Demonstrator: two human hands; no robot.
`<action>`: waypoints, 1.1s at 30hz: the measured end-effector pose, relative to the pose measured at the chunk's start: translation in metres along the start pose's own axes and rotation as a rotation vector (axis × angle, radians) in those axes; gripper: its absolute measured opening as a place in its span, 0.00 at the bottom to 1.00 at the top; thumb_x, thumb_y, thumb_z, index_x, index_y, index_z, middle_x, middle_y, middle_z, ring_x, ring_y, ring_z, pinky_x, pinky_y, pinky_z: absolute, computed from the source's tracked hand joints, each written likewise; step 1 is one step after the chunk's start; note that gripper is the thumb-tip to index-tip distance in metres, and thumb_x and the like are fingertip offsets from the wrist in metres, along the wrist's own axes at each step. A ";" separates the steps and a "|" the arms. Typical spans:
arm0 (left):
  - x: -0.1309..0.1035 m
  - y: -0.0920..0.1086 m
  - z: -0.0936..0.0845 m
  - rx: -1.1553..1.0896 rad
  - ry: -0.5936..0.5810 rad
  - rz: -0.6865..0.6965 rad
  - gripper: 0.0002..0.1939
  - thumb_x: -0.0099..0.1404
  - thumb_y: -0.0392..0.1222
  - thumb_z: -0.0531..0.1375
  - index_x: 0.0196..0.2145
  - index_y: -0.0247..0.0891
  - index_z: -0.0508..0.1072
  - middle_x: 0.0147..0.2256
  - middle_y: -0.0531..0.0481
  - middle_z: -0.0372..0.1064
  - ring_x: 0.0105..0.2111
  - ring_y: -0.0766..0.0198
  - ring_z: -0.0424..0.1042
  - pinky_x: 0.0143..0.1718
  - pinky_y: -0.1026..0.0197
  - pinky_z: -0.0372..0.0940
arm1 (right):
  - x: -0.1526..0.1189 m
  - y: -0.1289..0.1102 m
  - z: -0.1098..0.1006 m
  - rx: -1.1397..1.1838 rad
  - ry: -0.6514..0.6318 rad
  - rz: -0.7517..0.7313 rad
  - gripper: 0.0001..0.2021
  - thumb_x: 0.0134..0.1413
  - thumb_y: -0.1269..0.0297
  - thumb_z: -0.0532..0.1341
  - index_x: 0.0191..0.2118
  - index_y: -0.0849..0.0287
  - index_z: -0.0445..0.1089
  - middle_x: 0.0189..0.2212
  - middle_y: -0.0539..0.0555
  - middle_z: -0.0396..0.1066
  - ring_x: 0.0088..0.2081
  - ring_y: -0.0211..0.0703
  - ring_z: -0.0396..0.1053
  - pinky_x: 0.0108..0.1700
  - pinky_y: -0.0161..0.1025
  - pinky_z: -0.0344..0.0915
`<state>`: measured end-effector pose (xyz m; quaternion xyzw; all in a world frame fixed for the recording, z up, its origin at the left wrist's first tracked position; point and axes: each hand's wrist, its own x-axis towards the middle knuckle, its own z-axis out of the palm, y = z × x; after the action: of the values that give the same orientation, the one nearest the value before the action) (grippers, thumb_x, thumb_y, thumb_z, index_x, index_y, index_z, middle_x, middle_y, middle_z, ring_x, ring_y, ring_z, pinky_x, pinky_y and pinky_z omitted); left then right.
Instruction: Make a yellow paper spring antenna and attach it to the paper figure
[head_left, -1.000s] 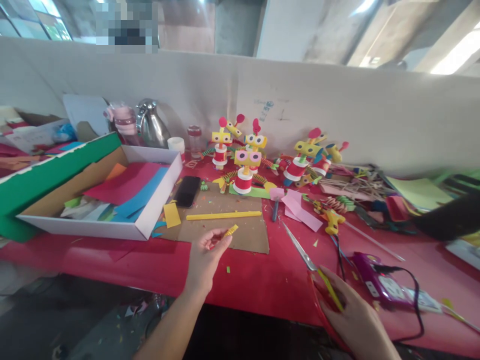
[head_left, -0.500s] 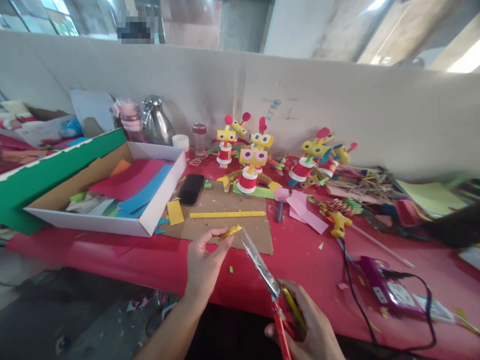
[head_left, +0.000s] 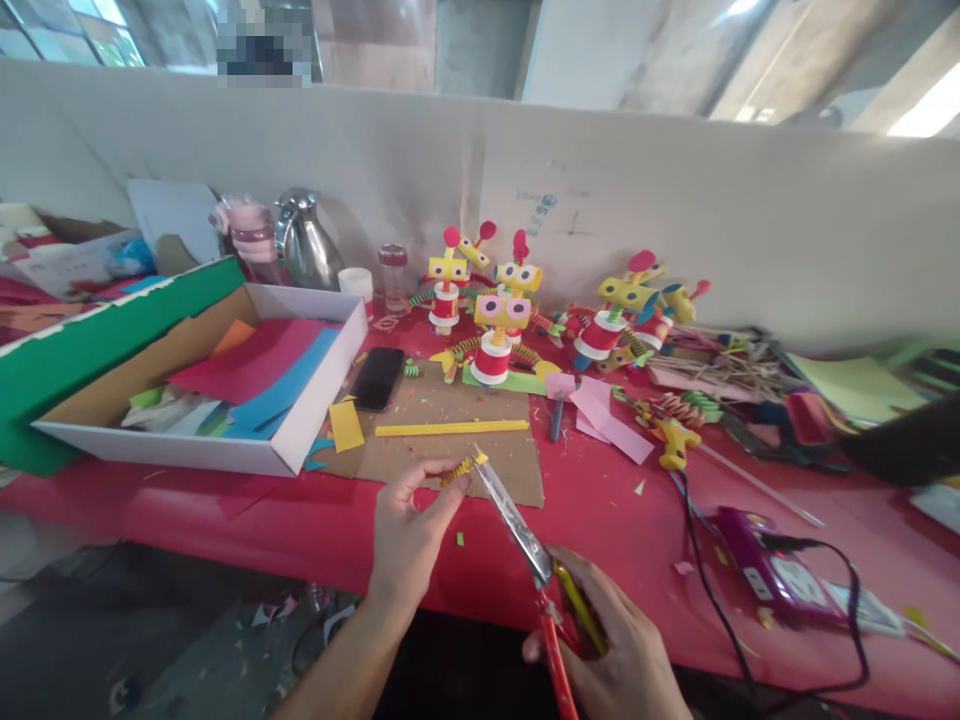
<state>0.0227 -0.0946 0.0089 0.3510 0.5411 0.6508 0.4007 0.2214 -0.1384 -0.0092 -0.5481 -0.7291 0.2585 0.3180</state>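
Fingers of the left hand point(head_left: 420, 505) pinch a folded yellow strip point(head_left: 456, 472); scissors point(head_left: 517, 525) touch its end.

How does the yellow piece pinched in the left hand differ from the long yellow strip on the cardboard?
The pinched piece is short and crinkled into tight folds, while the long strip runs straight. The pinched piece is held up in the left hand, with the scissors at its end; the long strip lies untouched on the cardboard. Both are yellow.
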 end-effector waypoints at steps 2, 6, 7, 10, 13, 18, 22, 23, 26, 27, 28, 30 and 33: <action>0.000 0.000 -0.001 0.017 -0.017 0.004 0.09 0.53 0.42 0.65 0.33 0.37 0.77 0.35 0.46 0.76 0.39 0.57 0.72 0.45 0.58 0.63 | -0.001 0.001 -0.001 -0.027 0.002 -0.022 0.22 0.45 0.68 0.60 0.49 0.60 0.67 0.37 0.56 0.77 0.36 0.45 0.76 0.40 0.34 0.72; -0.001 0.000 -0.002 0.027 -0.024 0.022 0.09 0.54 0.42 0.65 0.34 0.38 0.77 0.35 0.47 0.76 0.40 0.58 0.72 0.45 0.59 0.64 | -0.002 0.001 -0.003 -0.095 0.021 -0.063 0.22 0.44 0.69 0.60 0.49 0.59 0.67 0.37 0.55 0.77 0.39 0.46 0.76 0.41 0.35 0.72; -0.001 0.000 -0.002 0.023 -0.021 0.025 0.09 0.54 0.42 0.65 0.34 0.38 0.77 0.35 0.47 0.76 0.40 0.58 0.72 0.44 0.59 0.64 | -0.002 0.001 -0.004 -0.112 0.025 -0.074 0.22 0.44 0.69 0.60 0.49 0.59 0.67 0.38 0.55 0.77 0.39 0.46 0.76 0.41 0.34 0.72; 0.000 0.000 -0.001 0.009 -0.010 0.032 0.10 0.53 0.42 0.65 0.33 0.38 0.77 0.35 0.46 0.76 0.39 0.58 0.72 0.43 0.58 0.65 | -0.002 0.002 -0.004 -0.148 0.023 -0.113 0.22 0.45 0.69 0.59 0.50 0.57 0.67 0.39 0.55 0.76 0.38 0.45 0.76 0.38 0.33 0.73; 0.000 -0.001 -0.002 0.006 -0.003 0.034 0.10 0.52 0.42 0.66 0.33 0.37 0.77 0.34 0.46 0.76 0.38 0.58 0.73 0.43 0.58 0.65 | -0.003 0.004 -0.005 -0.193 0.013 -0.137 0.22 0.47 0.68 0.58 0.52 0.56 0.66 0.40 0.55 0.76 0.38 0.45 0.76 0.36 0.32 0.73; 0.000 -0.002 -0.003 0.011 -0.002 0.036 0.09 0.52 0.41 0.66 0.32 0.38 0.77 0.34 0.47 0.76 0.38 0.58 0.73 0.42 0.58 0.66 | -0.006 0.008 -0.008 -0.290 -0.064 -0.177 0.24 0.53 0.66 0.57 0.58 0.58 0.60 0.44 0.57 0.75 0.43 0.46 0.75 0.37 0.34 0.74; 0.000 -0.003 -0.004 0.004 0.012 0.033 0.10 0.51 0.42 0.66 0.32 0.37 0.77 0.34 0.46 0.76 0.37 0.57 0.73 0.42 0.57 0.66 | -0.007 0.009 -0.011 -0.337 -0.071 -0.259 0.27 0.56 0.64 0.57 0.61 0.58 0.54 0.45 0.58 0.74 0.45 0.48 0.74 0.37 0.36 0.74; 0.000 -0.003 -0.004 -0.001 0.020 0.030 0.10 0.50 0.42 0.66 0.32 0.37 0.78 0.34 0.46 0.77 0.37 0.57 0.73 0.42 0.57 0.66 | -0.007 0.009 -0.011 -0.339 -0.065 -0.279 0.27 0.56 0.64 0.57 0.62 0.57 0.53 0.44 0.58 0.75 0.44 0.48 0.74 0.36 0.36 0.74; 0.000 -0.003 -0.004 -0.018 0.040 0.015 0.10 0.49 0.42 0.67 0.32 0.37 0.78 0.34 0.46 0.77 0.38 0.56 0.73 0.43 0.57 0.66 | -0.006 0.009 -0.011 -0.332 -0.053 -0.304 0.27 0.56 0.64 0.57 0.62 0.57 0.54 0.44 0.58 0.75 0.42 0.48 0.75 0.35 0.37 0.74; 0.001 -0.002 -0.005 -0.027 0.042 0.005 0.11 0.49 0.41 0.67 0.32 0.38 0.78 0.34 0.46 0.77 0.39 0.56 0.73 0.44 0.56 0.65 | -0.006 0.009 -0.010 -0.325 -0.053 -0.297 0.27 0.56 0.64 0.57 0.61 0.58 0.55 0.44 0.58 0.75 0.43 0.49 0.75 0.36 0.37 0.74; 0.001 -0.002 -0.005 -0.040 0.043 -0.009 0.11 0.49 0.41 0.67 0.32 0.38 0.78 0.34 0.46 0.77 0.39 0.56 0.73 0.44 0.56 0.65 | -0.006 0.009 -0.010 -0.318 -0.055 -0.278 0.26 0.56 0.64 0.57 0.61 0.58 0.56 0.45 0.58 0.75 0.43 0.49 0.75 0.37 0.36 0.74; 0.003 -0.002 -0.006 -0.092 0.033 -0.055 0.11 0.49 0.41 0.67 0.33 0.37 0.78 0.35 0.46 0.77 0.40 0.57 0.72 0.44 0.57 0.64 | -0.005 0.010 -0.010 -0.304 -0.047 -0.207 0.25 0.56 0.65 0.56 0.59 0.58 0.59 0.42 0.57 0.76 0.41 0.48 0.76 0.37 0.36 0.74; 0.006 -0.002 -0.007 -0.230 -0.001 -0.188 0.11 0.49 0.40 0.68 0.34 0.38 0.78 0.35 0.48 0.77 0.39 0.61 0.72 0.43 0.60 0.63 | -0.003 0.015 -0.013 -0.316 0.024 -0.120 0.22 0.54 0.64 0.55 0.56 0.57 0.63 0.40 0.56 0.77 0.39 0.48 0.76 0.37 0.36 0.74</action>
<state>0.0143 -0.0914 0.0063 0.2509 0.4931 0.6680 0.4976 0.2410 -0.1366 -0.0118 -0.5497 -0.7883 0.1148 0.2514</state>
